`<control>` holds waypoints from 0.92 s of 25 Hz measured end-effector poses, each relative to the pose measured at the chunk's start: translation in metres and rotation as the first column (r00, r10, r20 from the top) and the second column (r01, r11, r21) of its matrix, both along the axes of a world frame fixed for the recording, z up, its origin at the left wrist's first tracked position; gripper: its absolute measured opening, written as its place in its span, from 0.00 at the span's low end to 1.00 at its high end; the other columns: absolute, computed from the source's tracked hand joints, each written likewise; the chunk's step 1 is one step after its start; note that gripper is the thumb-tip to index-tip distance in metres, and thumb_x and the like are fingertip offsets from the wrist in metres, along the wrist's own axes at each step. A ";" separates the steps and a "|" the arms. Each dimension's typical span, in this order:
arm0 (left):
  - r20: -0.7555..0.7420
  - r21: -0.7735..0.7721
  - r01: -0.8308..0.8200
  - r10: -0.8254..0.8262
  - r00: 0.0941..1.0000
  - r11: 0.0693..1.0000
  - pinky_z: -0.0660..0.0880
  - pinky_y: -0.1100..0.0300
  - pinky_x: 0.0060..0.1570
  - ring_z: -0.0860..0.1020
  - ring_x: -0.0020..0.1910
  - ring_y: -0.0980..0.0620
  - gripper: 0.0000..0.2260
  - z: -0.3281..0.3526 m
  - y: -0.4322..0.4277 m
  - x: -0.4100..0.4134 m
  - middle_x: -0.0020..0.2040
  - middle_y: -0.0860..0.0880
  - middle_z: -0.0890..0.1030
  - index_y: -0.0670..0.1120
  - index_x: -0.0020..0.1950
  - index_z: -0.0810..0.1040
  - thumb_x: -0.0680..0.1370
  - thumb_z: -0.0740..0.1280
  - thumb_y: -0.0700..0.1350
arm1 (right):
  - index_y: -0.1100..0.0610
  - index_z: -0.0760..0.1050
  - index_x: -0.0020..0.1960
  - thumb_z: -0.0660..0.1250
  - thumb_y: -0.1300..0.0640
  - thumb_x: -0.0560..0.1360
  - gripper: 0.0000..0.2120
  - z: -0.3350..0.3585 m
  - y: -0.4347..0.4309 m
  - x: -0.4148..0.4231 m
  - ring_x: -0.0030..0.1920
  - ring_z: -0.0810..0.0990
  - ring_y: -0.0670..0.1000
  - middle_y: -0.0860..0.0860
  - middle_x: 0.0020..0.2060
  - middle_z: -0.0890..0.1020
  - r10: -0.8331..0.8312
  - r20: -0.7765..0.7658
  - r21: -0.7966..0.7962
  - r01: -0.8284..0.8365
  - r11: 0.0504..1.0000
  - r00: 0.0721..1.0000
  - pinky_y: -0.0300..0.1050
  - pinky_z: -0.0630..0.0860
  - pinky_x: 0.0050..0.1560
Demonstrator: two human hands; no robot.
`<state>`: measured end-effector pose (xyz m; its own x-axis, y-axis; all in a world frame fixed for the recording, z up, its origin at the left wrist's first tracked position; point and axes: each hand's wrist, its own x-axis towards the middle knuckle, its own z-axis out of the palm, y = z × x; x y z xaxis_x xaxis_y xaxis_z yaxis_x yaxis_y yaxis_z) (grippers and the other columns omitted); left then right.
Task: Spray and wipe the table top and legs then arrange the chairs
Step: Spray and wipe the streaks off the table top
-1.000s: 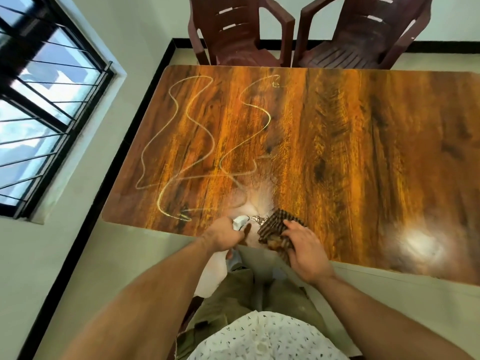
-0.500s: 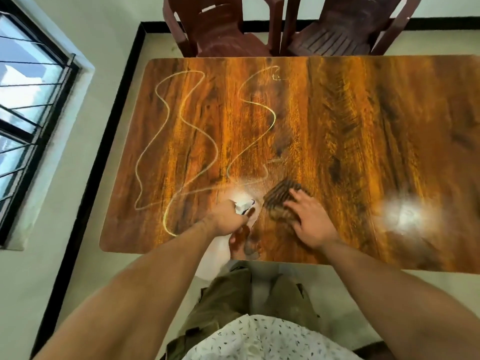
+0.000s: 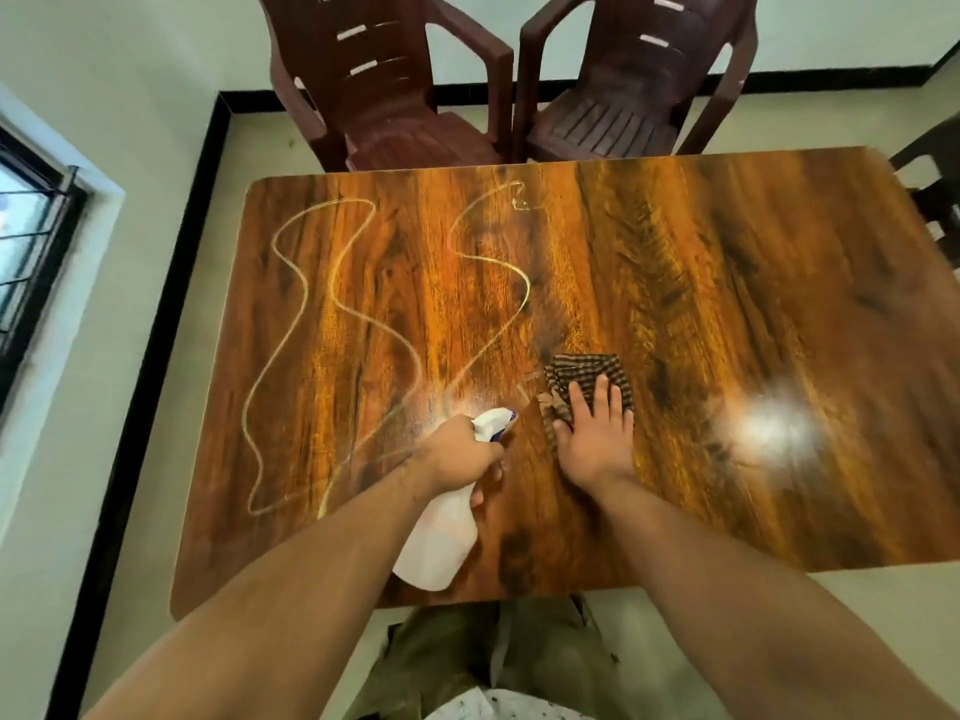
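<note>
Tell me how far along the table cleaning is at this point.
Done: wavy spray trails cross the left of the table. In hand: left hand grips the spray bottle; right hand presses the checked cloth flat beside them. Left: wiping the trails, then the legs and chairs.

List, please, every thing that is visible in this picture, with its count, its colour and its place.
table: 1, glossy orange-brown wood grain, centre of view
wet trail: wavy lines, pale, on the table's left half
spray bottle: 1, white, over the table's near edge, in the left hand
cloth: 1, brown checked, on the table, partly under the right hand
maroon chairs: 2, dark red plastic, side by side at the table's far edge
dark chair: 1, dark, partly visible at the right edge of the view
window: 1, black frame and bars, left wall
left hand: 1, grips the spray bottle
right hand: 1, flat on the cloth
</note>
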<state>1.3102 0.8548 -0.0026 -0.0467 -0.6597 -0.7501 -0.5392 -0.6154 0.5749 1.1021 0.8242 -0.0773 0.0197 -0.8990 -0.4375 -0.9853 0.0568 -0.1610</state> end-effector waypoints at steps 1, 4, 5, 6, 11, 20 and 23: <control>-0.011 0.009 -0.014 0.014 1.000 1.000 0.82 0.51 0.40 0.79 0.24 0.49 0.12 0.002 -0.007 0.001 0.36 0.41 0.85 0.34 0.48 0.82 0.75 0.66 0.43 | 0.45 0.44 0.82 0.50 0.40 0.83 0.31 0.000 0.000 0.014 0.80 0.36 0.57 0.53 0.80 0.38 0.065 0.014 0.009 -0.065 0.998 0.998 0.57 0.36 0.78; 0.012 0.007 -0.075 0.075 0.997 0.997 0.82 0.48 0.42 0.78 0.23 0.48 0.11 -0.003 -0.030 0.004 0.39 0.38 0.86 0.34 0.45 0.83 0.77 0.66 0.41 | 0.40 0.45 0.81 0.49 0.41 0.80 0.31 0.010 0.041 0.011 0.79 0.33 0.53 0.48 0.80 0.37 0.655 0.175 -0.002 -0.665 0.747 0.736 0.54 0.31 0.75; 0.027 -0.002 -0.080 0.080 0.996 0.997 0.82 0.48 0.41 0.78 0.23 0.47 0.10 -0.004 -0.036 0.004 0.40 0.39 0.87 0.35 0.44 0.82 0.77 0.66 0.41 | 0.39 0.46 0.80 0.51 0.41 0.79 0.31 0.015 0.038 -0.009 0.79 0.33 0.51 0.47 0.80 0.38 0.765 0.219 0.001 -0.785 0.620 0.605 0.53 0.31 0.75; 0.049 -0.005 -0.080 0.080 0.996 0.997 0.82 0.49 0.40 0.79 0.24 0.47 0.09 -0.005 -0.044 0.003 0.40 0.41 0.87 0.37 0.44 0.82 0.77 0.66 0.41 | 0.38 0.46 0.80 0.53 0.42 0.79 0.32 0.011 0.020 -0.027 0.79 0.34 0.50 0.45 0.80 0.39 0.807 0.216 -0.001 -0.826 0.563 0.550 0.53 0.32 0.76; 0.084 0.022 -0.127 0.124 0.989 0.992 0.79 0.55 0.33 0.78 0.23 0.50 0.04 -0.006 -0.089 -0.005 0.38 0.44 0.85 0.40 0.45 0.75 0.79 0.65 0.40 | 0.47 0.47 0.82 0.52 0.41 0.82 0.31 -0.008 -0.105 -0.012 0.81 0.41 0.56 0.53 0.81 0.42 0.217 0.032 -0.047 -0.215 0.975 0.976 0.55 0.40 0.78; 0.067 -0.062 -0.206 0.210 0.975 0.977 0.83 0.49 0.37 0.80 0.27 0.48 0.09 -0.008 -0.162 -0.019 0.41 0.41 0.84 0.37 0.53 0.77 0.79 0.66 0.42 | 0.54 0.46 0.82 0.51 0.44 0.83 0.32 -0.018 -0.199 0.003 0.81 0.42 0.60 0.58 0.81 0.43 -0.046 0.075 -0.054 0.050 0.997 0.996 0.60 0.43 0.79; 0.026 -0.090 -0.265 0.268 0.963 0.960 0.81 0.51 0.34 0.80 0.25 0.47 0.07 -0.001 -0.194 -0.022 0.41 0.40 0.86 0.38 0.50 0.78 0.79 0.66 0.42 | 0.51 0.51 0.82 0.51 0.44 0.82 0.30 -0.016 -0.120 0.023 0.81 0.43 0.58 0.55 0.81 0.47 0.282 0.112 -0.117 -0.269 0.956 0.953 0.58 0.40 0.79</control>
